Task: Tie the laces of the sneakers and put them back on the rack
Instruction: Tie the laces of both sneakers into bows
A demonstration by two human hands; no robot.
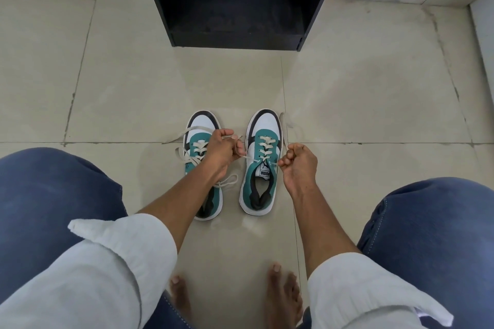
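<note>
Both hands, left hand (pixel 223 148) and right hand (pixel 298 161), have fingers clamped on the right sneaker's (pixel 260 160) laces; the left sneaker (pixel 201 165) sits beside it, before the black rack (pixel 235 2) on the tiled floor (pixel 374 93).

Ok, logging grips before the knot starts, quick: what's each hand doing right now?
Left hand: closed, pinching one lace end of the right-side sneaker.
Right hand: closed, pulling that sneaker's other lace end.

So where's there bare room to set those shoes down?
The black rack's bottom shelf is bare, as is the tiled floor between rack and teal-and-white sneakers. It's crowded around the sneakers, where both hands grip laces.
</note>
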